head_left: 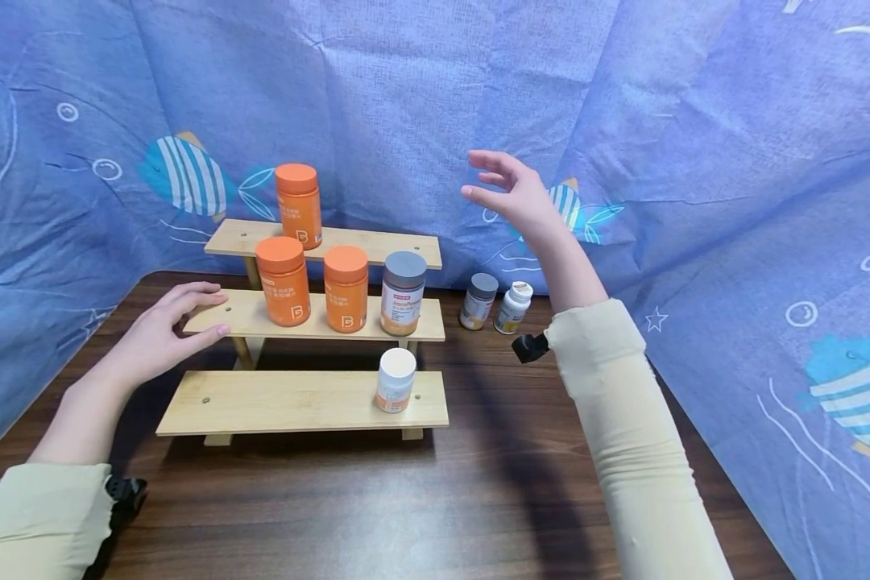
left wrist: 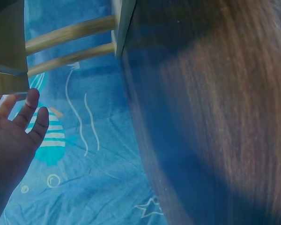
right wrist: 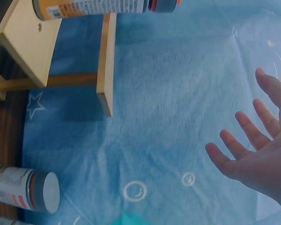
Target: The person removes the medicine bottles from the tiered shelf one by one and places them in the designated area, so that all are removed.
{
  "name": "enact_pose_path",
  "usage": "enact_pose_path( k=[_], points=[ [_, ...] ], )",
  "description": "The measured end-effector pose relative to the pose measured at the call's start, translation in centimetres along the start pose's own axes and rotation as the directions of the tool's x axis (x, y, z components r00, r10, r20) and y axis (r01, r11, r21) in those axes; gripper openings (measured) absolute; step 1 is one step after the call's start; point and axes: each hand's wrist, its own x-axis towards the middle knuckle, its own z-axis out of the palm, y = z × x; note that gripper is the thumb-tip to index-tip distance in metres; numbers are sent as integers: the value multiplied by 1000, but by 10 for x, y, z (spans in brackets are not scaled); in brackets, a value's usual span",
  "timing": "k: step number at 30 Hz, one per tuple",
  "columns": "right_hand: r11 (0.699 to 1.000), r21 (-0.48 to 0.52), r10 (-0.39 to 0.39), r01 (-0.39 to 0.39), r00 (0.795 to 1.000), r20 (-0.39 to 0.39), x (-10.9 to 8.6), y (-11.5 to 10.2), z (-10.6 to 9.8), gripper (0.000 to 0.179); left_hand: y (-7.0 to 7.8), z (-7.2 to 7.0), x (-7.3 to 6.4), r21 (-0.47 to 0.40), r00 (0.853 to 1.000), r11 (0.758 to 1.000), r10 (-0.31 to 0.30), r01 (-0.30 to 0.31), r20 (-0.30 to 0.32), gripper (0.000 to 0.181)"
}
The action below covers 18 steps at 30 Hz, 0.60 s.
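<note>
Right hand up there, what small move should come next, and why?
I'd probably lower the empty right hand toward the gray-capped bottle on the table: it stands beside the wooden rack, not on it, and the lowest tier, holding just one white-capped bottle, has room.

In the left wrist view, the left edge crops the left hand [left wrist: 11, 140] and the wooden stand [left wrist: 9, 86], whose end hides some fingertips. In the right wrist view, the right hand [right wrist: 267, 157] runs off the right edge, the top edge slices a jar [right wrist: 98, 6], and a corner bottle [right wrist: 2, 219] barely shows. Fine print on the orange jars [head_left: 286, 294] is illegible; both sleeves [head_left: 638, 435] leave the head view.
</note>
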Motion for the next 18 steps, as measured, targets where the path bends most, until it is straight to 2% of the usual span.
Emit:
enact_pose_path(
  k=[8,18],
  points=[
    [999,-33,-28,29,999,33,12,-15,15,56,-3,1,0,-17,1000,1000,-24,24,11,52],
    [997,8,-81,80,994,79,21,-29,42,57,-3,1,-1,-26,1000,999,-27,28,8,52]
  ],
)
